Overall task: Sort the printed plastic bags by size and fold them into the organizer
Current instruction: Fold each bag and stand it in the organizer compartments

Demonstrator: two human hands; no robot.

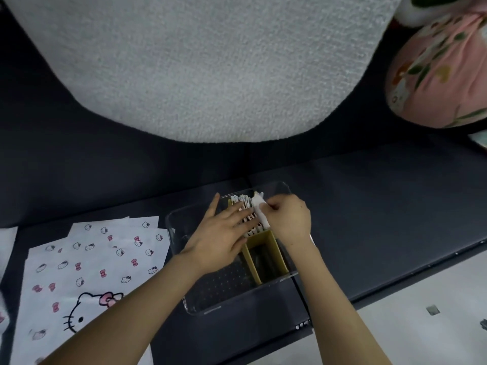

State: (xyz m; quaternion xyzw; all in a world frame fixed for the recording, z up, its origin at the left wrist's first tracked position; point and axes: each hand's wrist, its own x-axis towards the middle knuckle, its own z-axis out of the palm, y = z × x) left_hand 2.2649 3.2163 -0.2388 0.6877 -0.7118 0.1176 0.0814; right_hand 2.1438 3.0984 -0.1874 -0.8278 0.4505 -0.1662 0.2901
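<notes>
Dark bench (pixel 369 206). Flat bags (pixel 87 264) sit at 8 o'clock, white with a cat-and-bow print. Dead centre is the clear organizer (pixel 200 309) with yellow dividers (pixel 274 248). Looks like the filing step: the left hand (pixel 221 233), fingers straight, presses the folded row (pixel 243 200) aside while the right hand (pixel 287 219) pinches a folded bag (pixel 259 209) on the row's 3 o'clock side. Next, I'd guess, slide it down into the gap. White cushion (pixel 197 61) at 12.

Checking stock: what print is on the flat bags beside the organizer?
Flat bags: white, cat faces, pink bows; head view.
</notes>
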